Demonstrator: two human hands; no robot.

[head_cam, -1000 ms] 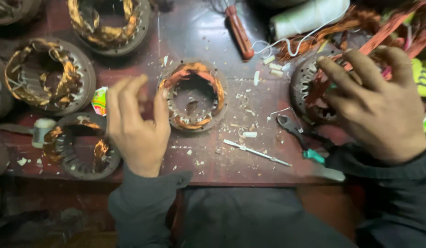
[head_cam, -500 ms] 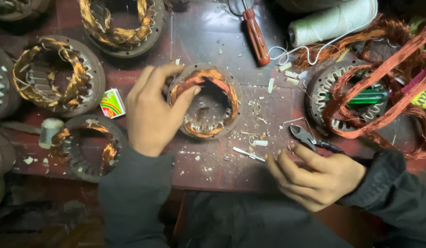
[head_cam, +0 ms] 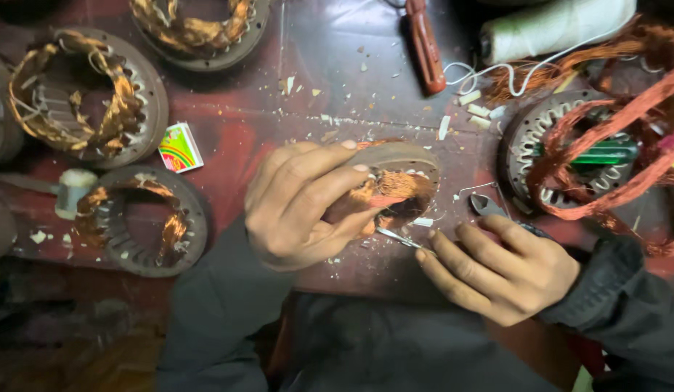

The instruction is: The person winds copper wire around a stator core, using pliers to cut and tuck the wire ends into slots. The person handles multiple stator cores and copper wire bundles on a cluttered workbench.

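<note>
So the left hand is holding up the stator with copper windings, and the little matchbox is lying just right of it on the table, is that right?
Not quite. The left hand does hold the stator, but the head view shows the matchbox lying to its left, not its right.

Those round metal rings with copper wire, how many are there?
5 clearly: one tilted in the left hand at, top middle, upper left, lower left, right. More may be cut off at the left edge.
</note>
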